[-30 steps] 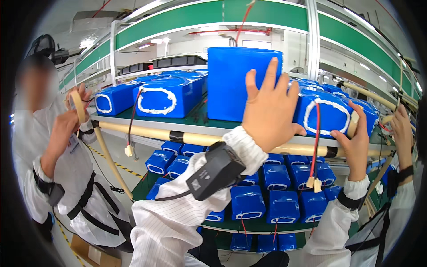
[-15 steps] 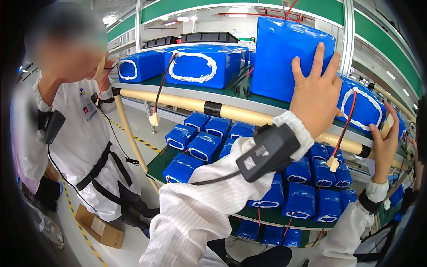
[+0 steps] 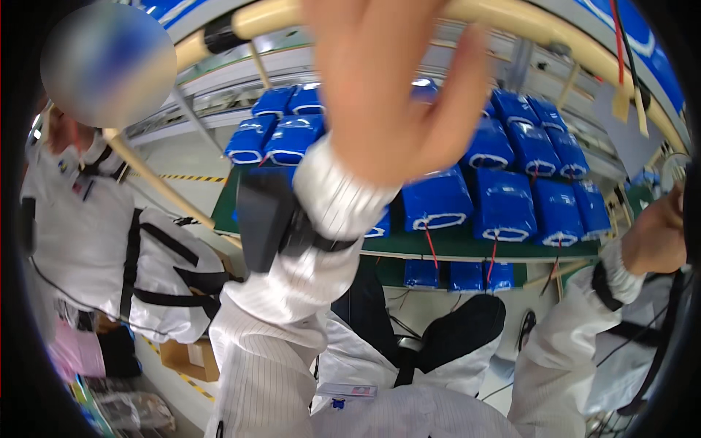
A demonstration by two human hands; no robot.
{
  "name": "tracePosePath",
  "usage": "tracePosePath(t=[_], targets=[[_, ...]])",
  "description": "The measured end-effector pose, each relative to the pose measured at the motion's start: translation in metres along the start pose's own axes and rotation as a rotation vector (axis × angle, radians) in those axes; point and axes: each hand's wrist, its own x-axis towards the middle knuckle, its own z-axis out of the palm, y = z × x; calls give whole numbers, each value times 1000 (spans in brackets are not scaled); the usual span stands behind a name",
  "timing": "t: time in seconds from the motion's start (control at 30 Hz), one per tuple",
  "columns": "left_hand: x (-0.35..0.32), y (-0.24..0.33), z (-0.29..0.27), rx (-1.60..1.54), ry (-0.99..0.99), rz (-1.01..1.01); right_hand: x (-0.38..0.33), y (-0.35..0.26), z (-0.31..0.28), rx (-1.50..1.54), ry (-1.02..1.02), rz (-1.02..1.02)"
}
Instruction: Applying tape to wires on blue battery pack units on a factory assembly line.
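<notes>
- While your left hand (image 3: 387, 109) hangs blurred in front of the cream pole (image 3: 540, 22), its thumb stands apart, but the fingertips run out of view; whether it is open or holding something cannot be told.
- Your right hand (image 3: 652, 237) is bent at the far right, partly lost in the dark rim, so its grip cannot be told either.
- You seem to be mid-reach at the upper level; any next touch there probably calls for steady fingertips in sight, clear of the hanging wires (image 3: 621, 55).
- One blue pack (image 3: 637, 22) shows only in part at the top right, above the pole, near those wires and their pale plugs (image 3: 620, 104).
- Below your left hand, smaller blue bundles (image 3: 505, 208) sit in rows on the green shelf (image 3: 467, 248).
- Their wrapping looks shiny and creased, with rounded edges and a rough white outline on the near ends; red leads trail from several.
</notes>
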Motion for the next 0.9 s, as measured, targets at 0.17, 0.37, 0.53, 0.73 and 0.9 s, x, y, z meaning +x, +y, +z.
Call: tracePosePath(t=[0.17, 0.37, 0.53, 0.73, 0.9], targets=[[-128, 68, -42, -34, -290, -407, -142, -35, -19, -152, 10, 416], [-295, 169, -67, -486, -315, -1809, -312, -81, -25, -69, -39, 1310], [-337, 231, -89, -505, -478, -2112, -399, -81, -12, -168, -100, 1483], [-327, 204, -73, -396, -542, -1849, -406, -68, -1, -84, -160, 1569], [-310, 177, -38, -300, -498, -1658, -388, -85, 12, -75, -104, 1527]])
